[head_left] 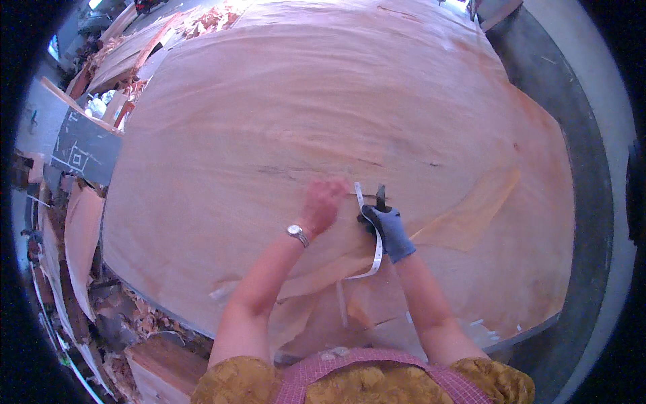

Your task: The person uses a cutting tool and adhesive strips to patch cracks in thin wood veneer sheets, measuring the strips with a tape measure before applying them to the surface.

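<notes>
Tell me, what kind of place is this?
Probably a woodworking shop: a huge wood sheet spreads out in front, wood scraps lie heaped at the far left, and the right hand wears a glove.

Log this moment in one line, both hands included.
Left hand: bare, over wood sheet | Right hand: gloved, gripping dark tool | White strip: curving past gloved hand

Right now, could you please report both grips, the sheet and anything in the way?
Left grip bare, over the wood sheet, hold unclear. Right grip gloved, closed around a dark object. White tape curls by it; loose veneer lies to the right.
</notes>
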{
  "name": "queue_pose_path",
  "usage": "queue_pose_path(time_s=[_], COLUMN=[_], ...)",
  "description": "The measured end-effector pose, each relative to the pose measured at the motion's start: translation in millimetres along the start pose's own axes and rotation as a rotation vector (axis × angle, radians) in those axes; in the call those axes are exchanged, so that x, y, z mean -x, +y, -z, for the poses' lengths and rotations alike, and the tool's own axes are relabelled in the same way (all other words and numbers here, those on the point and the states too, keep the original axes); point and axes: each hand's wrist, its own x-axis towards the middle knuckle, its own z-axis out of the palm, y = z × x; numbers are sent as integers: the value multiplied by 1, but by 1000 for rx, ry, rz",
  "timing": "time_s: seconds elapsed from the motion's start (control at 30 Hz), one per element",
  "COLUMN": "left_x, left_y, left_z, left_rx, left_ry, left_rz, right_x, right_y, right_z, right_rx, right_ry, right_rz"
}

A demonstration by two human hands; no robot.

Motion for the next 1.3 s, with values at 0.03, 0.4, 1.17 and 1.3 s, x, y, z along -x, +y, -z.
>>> queue_pose_path(time_s=[0.03, 0.4, 1.17, 1.3], left_x=[-1, 5, -8, -1], left_y=[8, 21, -45, -99], left_z=[-4, -13, 9, 18], left_rx=[39, 138, 1253, 1072], left_ry=[-45, -137, 104, 187], left_rz=[-28, -85, 833, 865], right_x=[-2, -37, 14, 4], right_y=[3, -28, -22, -1], right_z=[-1, 22, -73, -91], right_rx=[-17, 1106, 399, 199], right_ry=[-2, 118, -14, -134], right_rz=[-8, 542, 408, 206])
